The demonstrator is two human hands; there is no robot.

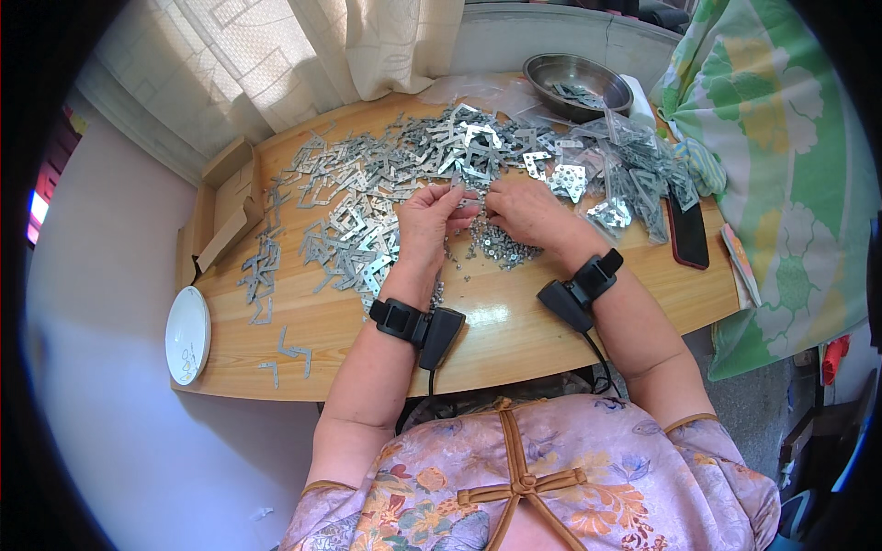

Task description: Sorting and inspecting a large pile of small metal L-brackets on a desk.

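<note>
Over the middle of the table, my left hand is closed, thumb and fingers pinching a grey metal corner bracket whose end sticks up past the fingertips. Close beside it, my right hand is curled with its fingertips down near a heap of small screws. Whatever those fingertips pinch is hidden. Beyond both hands spreads a big pile of flat L-shaped corner brackets, running down to the left of my left wrist.
At the back right stand a steel bowl with brackets in it and several clear plastic bags of metal parts. A phone lies at right. To the left are an open cardboard box and a white dish. Cables hang from my wristbands.
</note>
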